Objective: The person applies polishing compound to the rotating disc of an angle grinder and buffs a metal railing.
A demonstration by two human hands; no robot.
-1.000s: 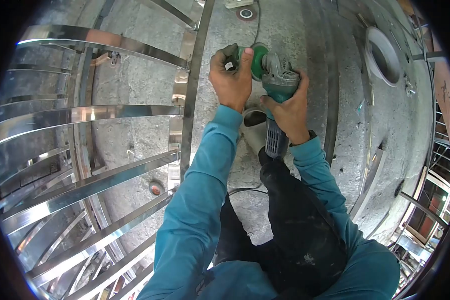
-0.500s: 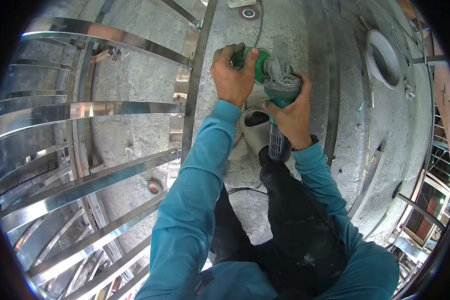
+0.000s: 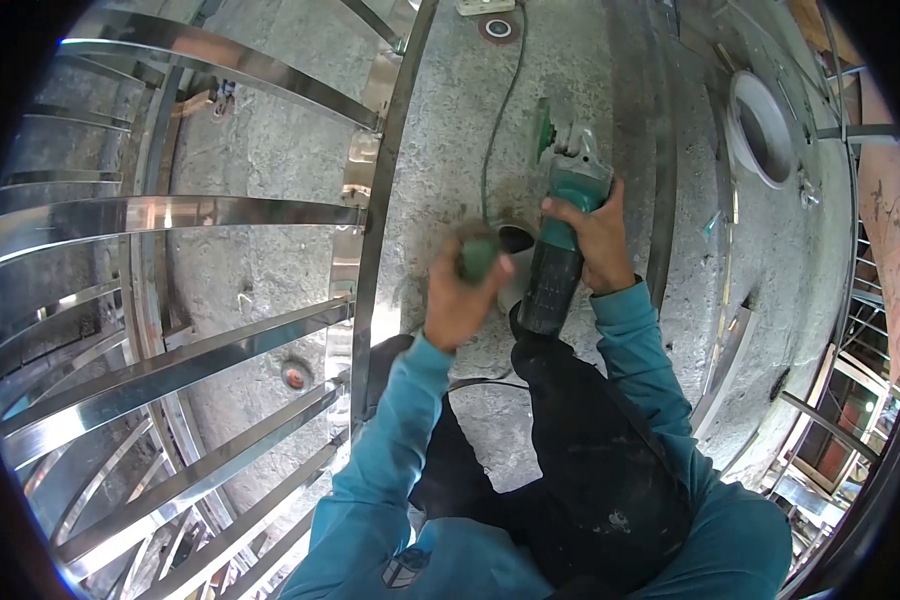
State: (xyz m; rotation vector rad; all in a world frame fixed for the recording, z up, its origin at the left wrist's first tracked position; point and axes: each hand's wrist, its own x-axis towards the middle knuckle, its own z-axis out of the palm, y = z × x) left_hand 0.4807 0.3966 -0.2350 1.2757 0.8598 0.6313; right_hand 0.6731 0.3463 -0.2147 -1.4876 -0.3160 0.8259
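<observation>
My right hand is wrapped around the body of a green and black angle grinder. The grinder points away from me, and a green backing pad shows edge-on at its head. To the left of the tool, my left hand is closed on a round green disc. Motion blurs this disc and the fingers, so its surface cannot be made out. A light-coloured shoe is partly hidden behind the grinder.
A shiny metal frame with curved bars fills the left side. On the concrete floor lie a dark round disc, a small reddish disc and a cable. A white round tub lies at the right, near metal strips.
My left hand has come away from the grinder's head and back toward me, carrying a green disc. The grinder has shifted slightly right and its head has turned, still in my right hand.
</observation>
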